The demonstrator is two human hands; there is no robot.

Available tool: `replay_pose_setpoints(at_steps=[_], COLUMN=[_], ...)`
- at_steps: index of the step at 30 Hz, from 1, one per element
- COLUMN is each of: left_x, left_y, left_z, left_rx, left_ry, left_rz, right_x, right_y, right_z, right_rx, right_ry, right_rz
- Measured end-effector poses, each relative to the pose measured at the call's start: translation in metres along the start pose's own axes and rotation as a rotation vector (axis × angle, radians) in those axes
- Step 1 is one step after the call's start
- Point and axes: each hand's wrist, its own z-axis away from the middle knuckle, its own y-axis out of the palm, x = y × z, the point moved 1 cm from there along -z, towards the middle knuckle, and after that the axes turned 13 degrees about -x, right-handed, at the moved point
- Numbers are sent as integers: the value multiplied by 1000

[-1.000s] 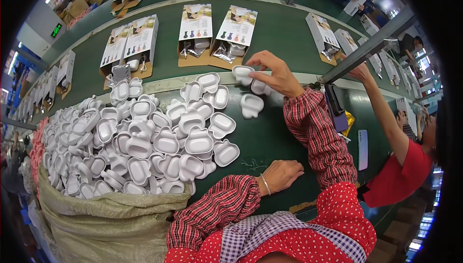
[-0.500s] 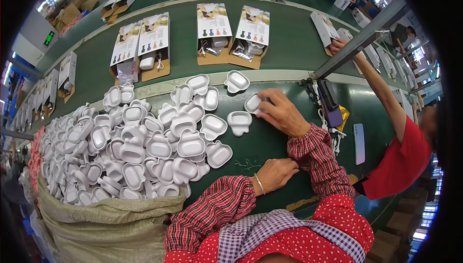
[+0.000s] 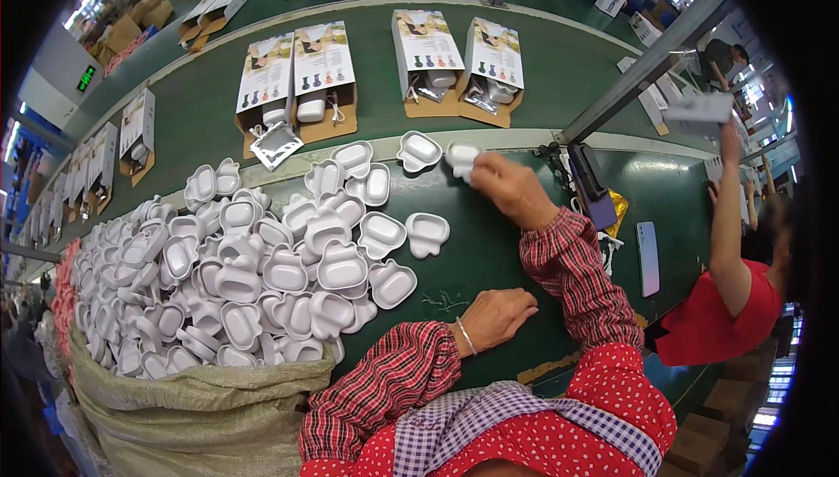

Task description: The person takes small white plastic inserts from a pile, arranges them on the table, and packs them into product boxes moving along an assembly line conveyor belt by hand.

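Observation:
A small white plastic tray-like shell (image 3: 461, 159) is pinched between the thumb and fingers of my right hand (image 3: 516, 190), at the far edge of the green table. My left hand (image 3: 496, 319), a bangle at its wrist, rests on the table nearer to me; its fingers are curled together and nothing shows in them. One loose white shell (image 3: 427, 234) lies left of my right hand, and another shell (image 3: 419, 152) lies at the table's far edge. A large heap of the same shells (image 3: 240, 263) covers the left side.
A woven sack (image 3: 201, 416) bulges before the heap. Beyond the table, open boxes (image 3: 323, 66) with white devices and cables stand on a green belt (image 3: 376, 110). At right lie a phone (image 3: 647, 258) and a dark device (image 3: 592, 175), under a slanting metal post (image 3: 647, 62). A red-sleeved co-worker (image 3: 725, 302) sits there.
My right hand has moved slightly away from me with the shell. Boxes on the belt have shifted right. The co-worker has raised a box off the belt. My left hand stays put.

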Motion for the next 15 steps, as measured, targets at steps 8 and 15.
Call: replay_pose_setpoints(at_steps=[8,15], left_x=[2,1], left_y=[1,8], left_z=[-2,-2], left_rx=[18,12], left_ry=[-37,-7], left_rz=[-8,18], right_x=[-101,-135], right_y=[38,43], right_z=[-77,-75], right_rx=[185,-72], right_ry=[176,288], right_rz=[217,266])
